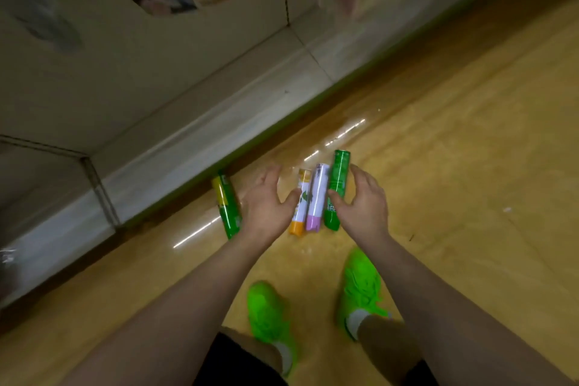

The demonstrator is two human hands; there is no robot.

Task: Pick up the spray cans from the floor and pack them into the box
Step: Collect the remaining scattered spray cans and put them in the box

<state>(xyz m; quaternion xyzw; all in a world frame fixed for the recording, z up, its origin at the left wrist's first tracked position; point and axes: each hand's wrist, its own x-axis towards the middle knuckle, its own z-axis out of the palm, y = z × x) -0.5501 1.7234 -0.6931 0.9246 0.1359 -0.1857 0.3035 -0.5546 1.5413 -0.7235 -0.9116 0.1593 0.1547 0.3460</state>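
Three spray cans lie side by side on the yellow floor between my hands: an orange-capped white can [299, 208], a purple-capped white can [316, 197] and a green can [337, 188]. My left hand [266, 202] is on their left with fingers spread, its thumb touching the orange-capped can. My right hand [360, 200] wraps the green can, thumb across its front and fingers behind it. A fourth can, green and yellow [227, 205], lies apart to the left of my left hand.
A large pale panelled surface [156, 72] with a white base strip runs diagonally along the floor at the left and back; I cannot tell whether it is the box. My feet in bright green shoes [269, 313] stand just behind the cans.
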